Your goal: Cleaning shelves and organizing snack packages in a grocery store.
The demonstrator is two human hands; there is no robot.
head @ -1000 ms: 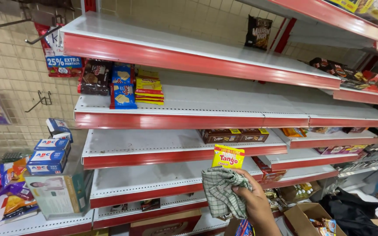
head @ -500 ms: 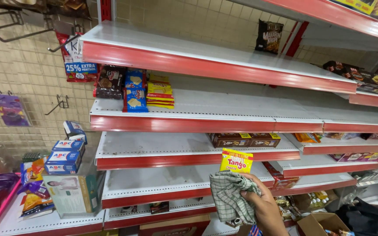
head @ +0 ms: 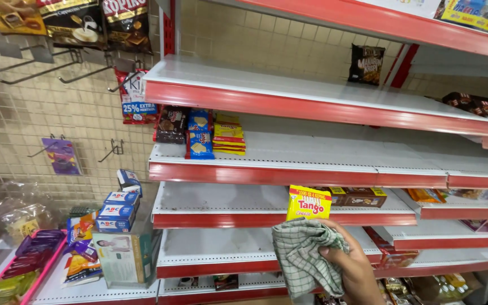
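Yellow wafer pack (head: 309,203) and checked cloth (head: 303,254) clamped in right hand (head: 352,265), red-edged shelves (head: 312,107) behind

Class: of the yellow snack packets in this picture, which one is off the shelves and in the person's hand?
The yellow wafer packet held upright with a checked cloth in the right hand; the other yellow packets lie stacked on a shelf.

I had one cloth (head: 303,257) and one yellow packet (head: 309,203) in my one hand (head: 354,265) in view. Ahead of me ran five red-edged shelves (head: 289,172) in the near bay. On the second sat two blue biscuit packs (head: 199,135), stacked, one dark pack (head: 171,124) beside them and one pile of yellow packets (head: 229,134); how many were in the pile I couldn't tell. One dark bag (head: 366,65) stood alone on the top shelf. Three blue-and-white boxes (head: 114,212) were stacked at left.
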